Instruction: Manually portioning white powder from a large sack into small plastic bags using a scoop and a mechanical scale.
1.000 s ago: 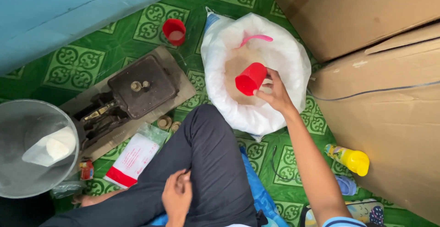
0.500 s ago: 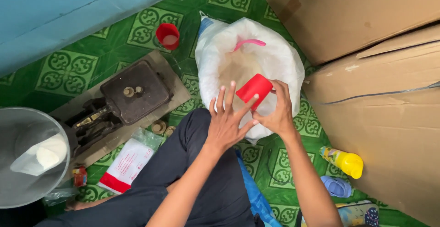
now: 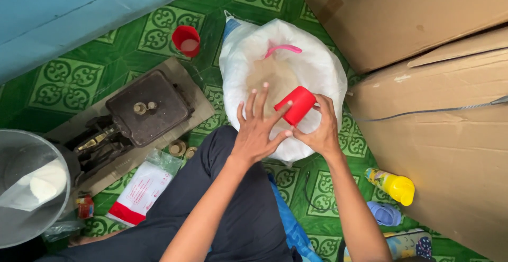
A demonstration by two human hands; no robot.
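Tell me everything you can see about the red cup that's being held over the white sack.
The red cup looks like smooth plastic, plain and tapered. It is tilted, its base toward the camera, so its inside is hidden. The right hand grips it while the left hand, fingers spread, touches its lower edge. It sits above the open white sack.

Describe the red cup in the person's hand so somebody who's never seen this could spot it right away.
Find the big white sack open on the green patterned floor. Over its mouth, the right hand grips a tilted red cup, with the left hand flat against its rim. The other red cup stands alone, upright, near the blue wall.
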